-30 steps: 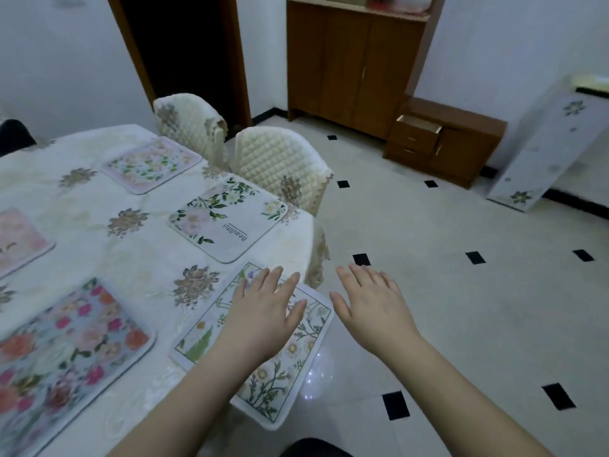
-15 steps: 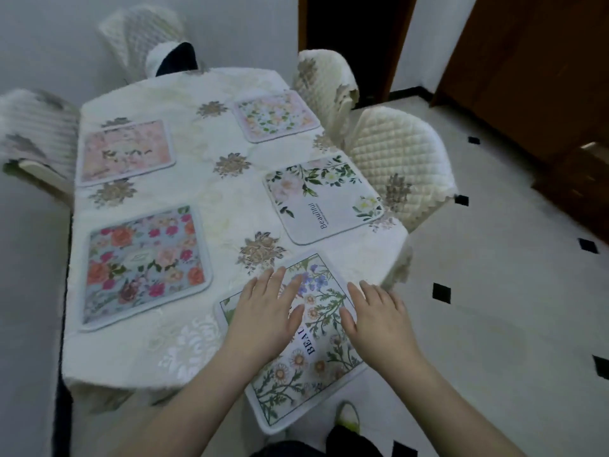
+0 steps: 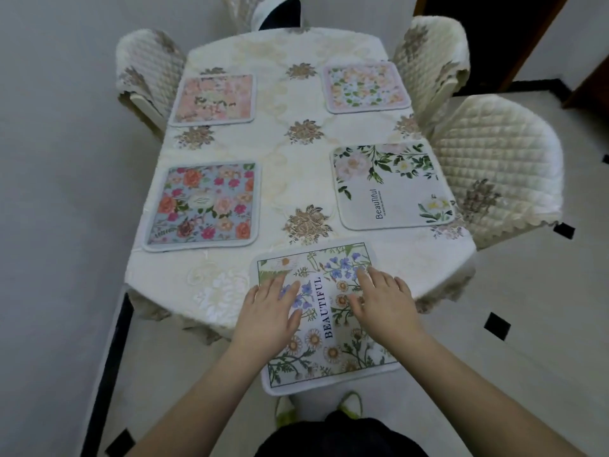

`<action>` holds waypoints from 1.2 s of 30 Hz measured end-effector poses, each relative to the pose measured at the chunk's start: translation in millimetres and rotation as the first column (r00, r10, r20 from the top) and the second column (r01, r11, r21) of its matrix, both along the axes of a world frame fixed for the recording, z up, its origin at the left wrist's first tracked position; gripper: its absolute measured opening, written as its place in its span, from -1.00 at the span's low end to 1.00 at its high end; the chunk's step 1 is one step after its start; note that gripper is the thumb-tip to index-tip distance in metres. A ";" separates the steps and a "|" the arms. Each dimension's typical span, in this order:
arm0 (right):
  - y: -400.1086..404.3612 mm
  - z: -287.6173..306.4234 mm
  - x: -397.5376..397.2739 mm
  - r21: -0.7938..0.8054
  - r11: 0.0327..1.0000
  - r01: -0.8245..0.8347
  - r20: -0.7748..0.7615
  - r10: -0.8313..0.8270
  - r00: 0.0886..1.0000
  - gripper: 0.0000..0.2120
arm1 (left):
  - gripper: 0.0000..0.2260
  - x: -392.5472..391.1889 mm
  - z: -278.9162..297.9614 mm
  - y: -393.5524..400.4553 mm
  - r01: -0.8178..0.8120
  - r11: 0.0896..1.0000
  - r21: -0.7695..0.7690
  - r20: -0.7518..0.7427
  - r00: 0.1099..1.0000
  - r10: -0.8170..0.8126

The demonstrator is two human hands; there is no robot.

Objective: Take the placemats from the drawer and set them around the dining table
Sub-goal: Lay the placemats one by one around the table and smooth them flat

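fifth mat going down at the near end

i'm watching both hands lying flat, fingers straight: left hand (image 3: pixel 268 316) and right hand (image 3: pixel 384 305) pressing on the beautiful placemat (image 3: pixel 321 311), which is hanging over the near edge of the dining table (image 3: pixel 290 166). four other placemats are sitting along the left and right sides.

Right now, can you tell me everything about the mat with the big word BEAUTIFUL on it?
The BEAUTIFUL placemat is a pale, soft-looking rectangle with rounded corners and a thin green border line. Daisies, blue flowers and green stems are printed around the dark lettering. It lies flat at the near end of the dining table, its near part sticking out past the table's edge. The left hand and right hand both rest flat on it, fingers straight.
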State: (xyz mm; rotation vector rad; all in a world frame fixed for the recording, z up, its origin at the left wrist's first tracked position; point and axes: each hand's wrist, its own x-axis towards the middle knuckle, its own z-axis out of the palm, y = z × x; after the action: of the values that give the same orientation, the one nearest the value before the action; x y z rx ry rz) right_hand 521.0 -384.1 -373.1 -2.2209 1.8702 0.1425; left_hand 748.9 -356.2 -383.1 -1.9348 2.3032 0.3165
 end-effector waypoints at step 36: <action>2.7 -46.1 -41.4 0.444 0.790 0.422 0.653 -0.608 0.452 -0.39 | -0.34 20.3 -46.4 27.1 -0.398 0.896 0.195 -0.679 0.605 0.416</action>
State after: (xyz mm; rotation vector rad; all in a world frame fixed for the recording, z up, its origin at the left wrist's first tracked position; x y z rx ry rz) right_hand 479.6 -381.4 -419.2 -1.1145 1.7562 -0.6076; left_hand 769.2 -329.1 -429.5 -2.6610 2.1046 1.3606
